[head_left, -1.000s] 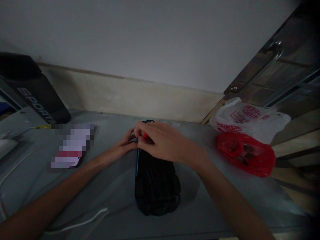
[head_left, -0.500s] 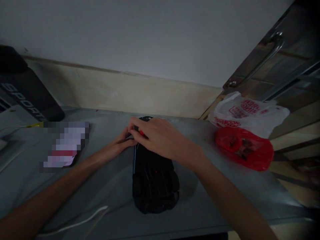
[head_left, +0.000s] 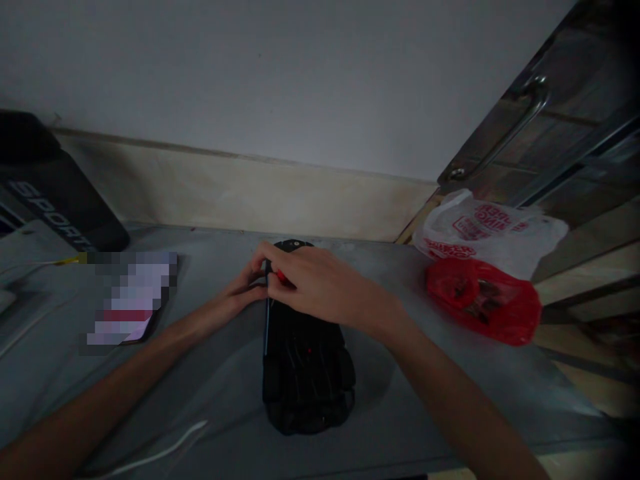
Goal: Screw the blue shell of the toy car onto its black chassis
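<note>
A black toy car [head_left: 307, 360] lies upside down on the grey table, its underside and wheels facing up. My left hand [head_left: 249, 280] has its thumb and fingers closed around the far left wheel area of the car. Over the car's far half is my right hand [head_left: 320, 280], pinching a small red, stick-like tool [head_left: 284, 277] whose tip points toward that same wheel area. The fingers hide most of the tool and its tip, so its exact kind is unclear.
On the left lie a phone [head_left: 135, 297] with a blurred screen and a white cable [head_left: 165, 451]; a dark sports bottle [head_left: 60, 193] stands behind. At right sit a white plastic bag [head_left: 490, 227] and a red bag [head_left: 505, 310]. A wall [head_left: 250, 180] bounds the table's back.
The view has shifted slightly, so the scene sits a little lower. My right fingers have turned a little around the red tool; both hands stay at the car's far left wheel area.
</note>
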A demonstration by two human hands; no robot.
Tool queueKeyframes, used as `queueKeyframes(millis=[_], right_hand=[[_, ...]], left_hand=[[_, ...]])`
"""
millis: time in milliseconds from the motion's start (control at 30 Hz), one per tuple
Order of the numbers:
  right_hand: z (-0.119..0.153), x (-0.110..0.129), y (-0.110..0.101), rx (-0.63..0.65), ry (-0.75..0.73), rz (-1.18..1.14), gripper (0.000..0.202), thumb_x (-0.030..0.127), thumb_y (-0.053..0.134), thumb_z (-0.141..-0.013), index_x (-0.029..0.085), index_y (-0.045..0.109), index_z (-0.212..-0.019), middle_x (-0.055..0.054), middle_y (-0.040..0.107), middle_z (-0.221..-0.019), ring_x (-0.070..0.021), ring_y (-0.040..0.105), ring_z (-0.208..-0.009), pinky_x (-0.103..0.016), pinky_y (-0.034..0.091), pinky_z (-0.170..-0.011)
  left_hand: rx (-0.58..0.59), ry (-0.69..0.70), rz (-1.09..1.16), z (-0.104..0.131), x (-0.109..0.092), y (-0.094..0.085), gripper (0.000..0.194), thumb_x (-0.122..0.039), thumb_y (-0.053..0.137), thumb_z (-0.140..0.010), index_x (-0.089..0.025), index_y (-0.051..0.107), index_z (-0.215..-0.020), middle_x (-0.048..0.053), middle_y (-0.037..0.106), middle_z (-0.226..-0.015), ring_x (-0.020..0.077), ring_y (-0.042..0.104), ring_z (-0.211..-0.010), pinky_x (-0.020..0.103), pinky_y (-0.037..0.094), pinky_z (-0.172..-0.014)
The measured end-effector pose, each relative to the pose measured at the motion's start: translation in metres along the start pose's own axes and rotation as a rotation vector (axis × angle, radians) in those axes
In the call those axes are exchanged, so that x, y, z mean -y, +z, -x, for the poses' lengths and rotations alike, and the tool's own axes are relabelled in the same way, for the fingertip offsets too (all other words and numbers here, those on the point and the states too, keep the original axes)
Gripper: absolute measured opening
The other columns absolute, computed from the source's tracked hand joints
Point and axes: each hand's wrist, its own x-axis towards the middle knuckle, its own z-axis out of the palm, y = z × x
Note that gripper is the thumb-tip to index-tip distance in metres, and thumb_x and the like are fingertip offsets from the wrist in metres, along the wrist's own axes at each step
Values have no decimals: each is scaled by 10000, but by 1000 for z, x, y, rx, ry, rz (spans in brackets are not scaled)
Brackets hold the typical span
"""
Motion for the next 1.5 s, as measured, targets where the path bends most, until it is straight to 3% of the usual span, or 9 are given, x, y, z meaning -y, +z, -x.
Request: queueKeyframes(millis=[133, 300, 533, 700, 900, 1067, 1200, 1333, 1500], right_hand=[[1, 4, -2, -21, -15, -63, 209, 205, 546, -944, 206, 584, -1149, 21, 621, -796, -152, 543, -742, -290, 342, -697], [0, 3, 1, -23, 21, 9, 162, 239, 491, -1020, 220, 603, -1136, 14, 629, -801, -149, 536, -715, -300, 320, -684], [0, 2, -1, 8, -62, -81, 212, 127, 538, -887, 202, 617, -1070, -10, 632, -868, -161, 560, -828, -295, 388, -778], [0, 0, 1, -9, 17, -50, 141, 217, 495, -1016, 224, 622, -1075, 0, 650, -833, -162, 571, -772, -301, 364, -733], [0, 1, -1, -16, -68, -88, 243, 109, 534, -885, 194, 617, -1097, 2, 617, -856, -152, 534, -814, -277, 369, -760], [0, 2, 2, -13, 10, -11, 182, 221, 495, -1004, 223, 648, -1104, 15, 597, -790, -152, 514, -757, -296, 327, -727], [1, 3, 1, -4, -29, -46, 258, 121, 504, -948, 202, 619, -1164, 12, 610, -821, -155, 523, -801, -285, 357, -765], [1, 4, 1, -35, -69, -63, 199, 154, 531, -948, 188, 629, -1117, -18, 653, -926, -165, 553, -895, -298, 379, -851], [2, 3, 4, -22, 45, 8, 211, 214, 466, -1032, 221, 641, -1149, 10, 637, -798, -153, 533, -728, -307, 323, -715]], left_hand=[[25, 12, 31, -2, 9, -3, 657, -411, 700, -903, -290, 491, -1513, 85, 584, -1517, 363, 482, -1439, 543, 319, -1231], [-75, -24, -10, 2, -3, 2, 464, -394, 692, -897, -300, 628, -1348, 19, 640, -1442, 370, 444, -1471, 491, 332, -1225], [-35, -39, 11, 3, -8, 2, 337, -375, 686, -914, -212, 622, -1202, 60, 681, -1295, 359, 511, -1373, 489, 372, -1192], [-30, -48, 15, 3, -9, 3, 455, -419, 687, -935, -220, 560, -1324, 61, 634, -1388, 355, 469, -1428, 481, 332, -1229], [12, -40, 7, 2, -6, 1, 481, -393, 663, -936, -180, 542, -1349, 97, 601, -1466, 369, 427, -1466, 522, 294, -1247], [-24, -36, -84, 4, -16, 5, 476, -404, 630, -959, -185, 533, -1370, 82, 583, -1487, 340, 417, -1477, 492, 279, -1255], [-7, -29, -89, 4, -12, 3, 470, -383, 619, -949, -212, 557, -1382, 73, 617, -1448, 334, 480, -1441, 477, 322, -1229], [-12, -20, -47, 4, -3, -1, 446, -341, 621, -926, -215, 588, -1353, 70, 621, -1432, 341, 479, -1446, 496, 320, -1222], [-45, -66, -23, 5, -17, 6, 493, -369, 650, -927, -187, 527, -1369, 95, 600, -1452, 330, 465, -1448, 484, 323, -1224]])
